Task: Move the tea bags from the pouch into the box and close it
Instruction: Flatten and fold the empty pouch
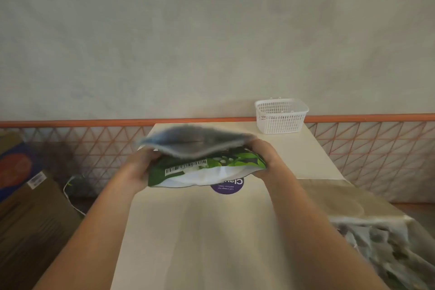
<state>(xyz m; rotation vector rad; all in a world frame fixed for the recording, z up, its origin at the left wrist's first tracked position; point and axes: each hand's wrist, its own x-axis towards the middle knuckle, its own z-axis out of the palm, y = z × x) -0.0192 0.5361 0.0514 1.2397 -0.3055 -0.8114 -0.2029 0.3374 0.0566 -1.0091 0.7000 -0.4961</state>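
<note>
Both hands up over the bench (200, 231), holding the pouch (207, 167) between them. Left hand (138, 167) grips the pouch's left end, fingers curled round it. Right hand (263, 158) grips the right end, fingers wrapped over the top edge. Pouch is green and white, leaf print, barcode facing the camera, held roughly level and lifted off the bench. Its upper part is a grey motion-blurred smear (195, 141); can't tell if that is the open mouth or a flap. Tea bags not visible, box not identifiable.

Purple round sticker (227, 187) with white lettering lies on the bench just under the pouch, partly hidden by it. White mesh basket (281, 115) sits at the far right of the bench, against the wall, well apart from the hands. Cardboard boxes (30, 219) on the floor left of the bench. Crumpled grey-green cloth (386, 247) to the right, lower corner. Orange lattice rail (376, 148) runs behind the bench.
</note>
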